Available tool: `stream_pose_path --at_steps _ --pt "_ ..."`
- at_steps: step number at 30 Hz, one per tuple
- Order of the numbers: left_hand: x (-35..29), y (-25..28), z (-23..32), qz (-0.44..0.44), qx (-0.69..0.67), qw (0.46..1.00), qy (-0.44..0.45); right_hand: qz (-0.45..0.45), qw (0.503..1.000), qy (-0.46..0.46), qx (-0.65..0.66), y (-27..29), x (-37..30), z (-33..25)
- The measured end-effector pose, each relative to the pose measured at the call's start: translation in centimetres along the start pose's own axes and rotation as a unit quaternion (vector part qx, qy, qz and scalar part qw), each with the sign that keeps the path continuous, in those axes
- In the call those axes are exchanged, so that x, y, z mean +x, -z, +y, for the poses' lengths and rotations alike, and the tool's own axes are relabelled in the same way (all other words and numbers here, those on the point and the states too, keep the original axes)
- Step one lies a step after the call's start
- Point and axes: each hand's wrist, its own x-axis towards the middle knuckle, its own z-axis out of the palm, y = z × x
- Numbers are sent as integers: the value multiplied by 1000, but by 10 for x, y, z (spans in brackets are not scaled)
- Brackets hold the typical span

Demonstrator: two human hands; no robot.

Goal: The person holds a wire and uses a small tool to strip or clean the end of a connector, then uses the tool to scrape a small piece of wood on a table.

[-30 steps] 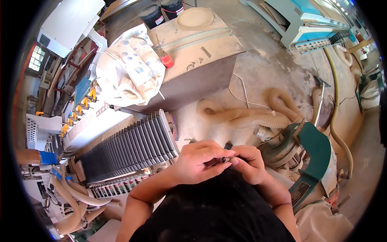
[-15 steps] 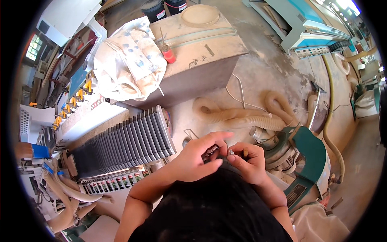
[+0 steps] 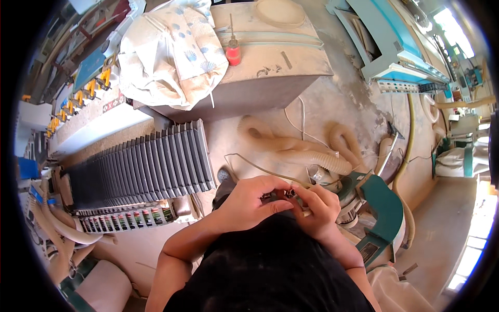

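Observation:
My left hand [image 3: 254,202] is curled around a dark metal part [image 3: 266,196], most of it hidden in the palm. Facing it, my right hand [image 3: 318,207] pinches a small shiny metal piece [image 3: 290,193] with a round end. The two hands nearly meet in front of my dark shirt, and the fingertips of both are close to this piece. A short tan object [image 3: 306,213] shows at the fingers of my right hand; its kind is unclear.
A dusty cabinet [image 3: 270,88] stands ahead, bearing a white cloth sack [image 3: 171,57] and a red oil can [image 3: 233,53]. Black ribbed bellows [image 3: 140,166] lie to the left. Tan hoses [image 3: 291,148] cross the floor; a green machine [image 3: 387,208] stands at right.
My hands have come closer together, and the small metal piece now sits between both hands' fingertips. My view has shifted, so the bellows and cabinet appear displaced.

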Motion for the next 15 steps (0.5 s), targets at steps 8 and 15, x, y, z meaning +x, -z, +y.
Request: stream_pose_path --at_steps 8,15 --pt "-23 45 -24 73 -63 995 -39 -147 976 -76 144 -25 31 -37" --pt "-24 77 -35 67 -50 996 -35 -209 920 -118 309 -40 43 -27"
